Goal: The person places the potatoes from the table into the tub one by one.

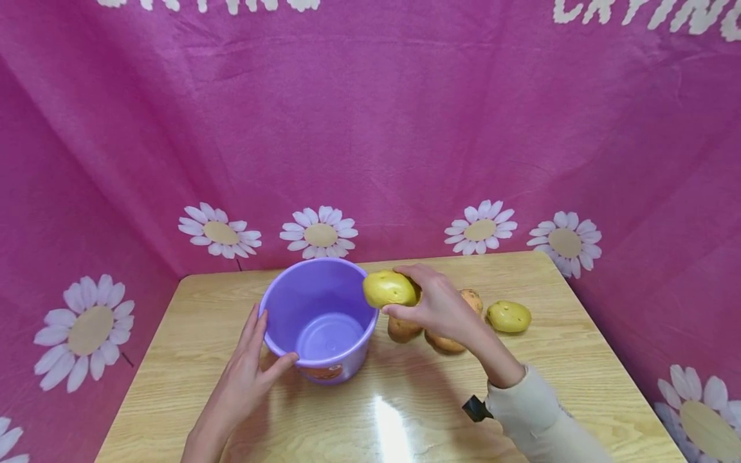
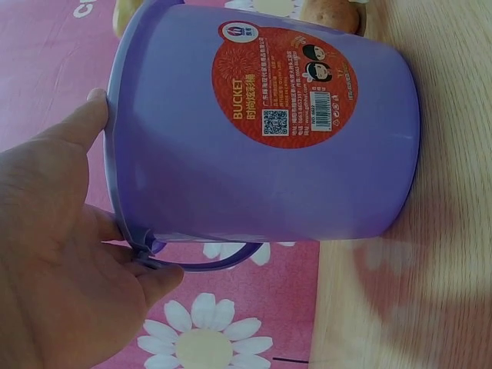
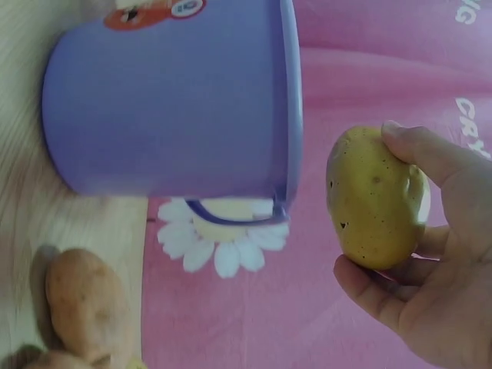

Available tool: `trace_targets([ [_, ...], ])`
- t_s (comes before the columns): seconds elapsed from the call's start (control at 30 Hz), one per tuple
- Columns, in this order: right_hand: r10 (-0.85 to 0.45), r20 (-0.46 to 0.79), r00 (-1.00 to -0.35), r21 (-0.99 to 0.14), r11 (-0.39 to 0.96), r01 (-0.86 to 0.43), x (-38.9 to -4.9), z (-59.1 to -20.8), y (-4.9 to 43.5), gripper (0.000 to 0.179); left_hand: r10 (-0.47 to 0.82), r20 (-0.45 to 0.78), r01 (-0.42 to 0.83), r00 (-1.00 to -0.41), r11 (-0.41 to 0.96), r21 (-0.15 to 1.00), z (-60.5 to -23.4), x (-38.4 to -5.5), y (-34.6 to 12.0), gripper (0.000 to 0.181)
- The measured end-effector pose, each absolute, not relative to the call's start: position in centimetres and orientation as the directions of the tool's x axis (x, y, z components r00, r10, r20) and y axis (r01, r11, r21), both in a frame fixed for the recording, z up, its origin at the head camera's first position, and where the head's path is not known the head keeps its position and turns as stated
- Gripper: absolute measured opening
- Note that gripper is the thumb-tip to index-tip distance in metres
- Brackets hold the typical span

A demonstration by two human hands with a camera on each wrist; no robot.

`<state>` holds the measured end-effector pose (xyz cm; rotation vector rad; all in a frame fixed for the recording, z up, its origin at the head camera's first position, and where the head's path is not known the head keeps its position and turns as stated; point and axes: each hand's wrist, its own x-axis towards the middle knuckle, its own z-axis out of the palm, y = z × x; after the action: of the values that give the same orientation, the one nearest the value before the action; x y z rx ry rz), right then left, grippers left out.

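Yellow potato (image 1: 386,289), long axis running left-right, is hanging just below frame centre — the right hand (image 1: 442,305) pinching it above the right rim of the bucket (image 1: 356,360), the left hand (image 1: 244,373) gripping the rim's lower left.

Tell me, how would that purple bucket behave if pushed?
The bucket is probably light for its size: its walls look thin and plastic, and it appears empty. It would likely slide if pushed low, since the table looks smooth and glossy. Pushed high, it might tip, as it narrows toward the bottom.
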<state>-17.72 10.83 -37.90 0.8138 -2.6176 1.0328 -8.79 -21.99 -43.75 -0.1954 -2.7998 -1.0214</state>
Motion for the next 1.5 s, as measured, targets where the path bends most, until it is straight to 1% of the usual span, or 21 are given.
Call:
trace_targets([
  [0.2, -0.446, 0.364, -0.818, -0.579, 0.58, -0.573, -17.8, -37.9, 8.1, 0.067, 0.07, 0.197, 0.181, -0.978, 0.758, 0.627, -43.8, -8.8, -22.0, 0.092],
  [0.5, -0.497, 0.358, -0.79, -0.515, 0.601, -0.612, -17.8, -37.8, 4.4, 0.069, 0.071, 0.21, 0.189, -0.975, 0.757, 0.626, -44.0, -8.8, -21.9, 0.092],
  [0.7, -0.542, 0.373, -0.753, -0.507, 0.561, -0.655, -18.2, -38.5, 2.3, 0.067, 0.075, 0.198, 0.186, -0.977, 0.751, 0.633, -43.9, -8.8, -21.9, 0.092],
  [0.9, -0.59, 0.37, -0.718, -0.46, 0.555, -0.693, -18.0, -39.0, 0.6, 0.066, 0.073, 0.19, 0.179, -0.979, 0.75, 0.636, -43.9, -8.8, -21.9, 0.092],
  [1.17, -0.628, 0.309, -0.714, -0.416, 0.586, -0.695, -17.4, -39.4, -1.1, 0.061, 0.071, 0.194, 0.181, -0.978, 0.746, 0.641, -44.0, -8.8, -22.0, 0.091],
  [1.3, -0.642, 0.288, -0.711, -0.409, 0.589, -0.697, -17.4, -39.8, -1.8, 0.056, 0.066, 0.198, 0.18, -0.978, 0.748, 0.638, -44.1, -8.9, -22.0, 0.091],
  [1.5, -0.651, 0.281, -0.705, -0.391, 0.594, -0.704, -17.2, -40.5, -2.6, 0.051, 0.062, 0.187, 0.17, -0.98, 0.748, 0.641, -44.1, -8.9, -22.0, 0.09],
])
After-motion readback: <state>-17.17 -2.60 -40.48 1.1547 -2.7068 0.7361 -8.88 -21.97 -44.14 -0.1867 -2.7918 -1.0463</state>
